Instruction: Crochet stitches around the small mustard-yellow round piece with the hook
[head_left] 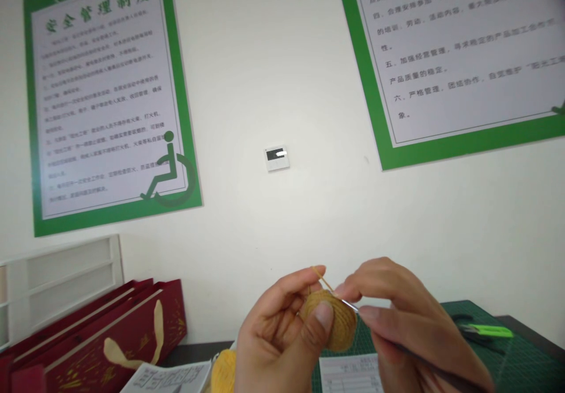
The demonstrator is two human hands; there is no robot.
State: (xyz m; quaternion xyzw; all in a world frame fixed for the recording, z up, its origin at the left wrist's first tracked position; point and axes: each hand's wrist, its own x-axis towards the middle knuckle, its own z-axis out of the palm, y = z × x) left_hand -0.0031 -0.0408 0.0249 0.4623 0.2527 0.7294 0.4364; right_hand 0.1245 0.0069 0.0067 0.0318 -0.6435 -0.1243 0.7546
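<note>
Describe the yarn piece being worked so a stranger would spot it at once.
Against the white wall, find the left hand. Its thumb presses a rounded, ribbed yarn piece, beside a slim metal tool. It is mustard-brown, duller than the bright yellow yarn lower down.

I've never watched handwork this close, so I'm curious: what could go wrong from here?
The thin mustard-yellow strand might slip, as it only passes over a fingertip of the left hand. The slim silver metal hook in the right hand could snag or split yarn, being right against the rounded, ribbed mustard-yellow yarn piece.
</note>
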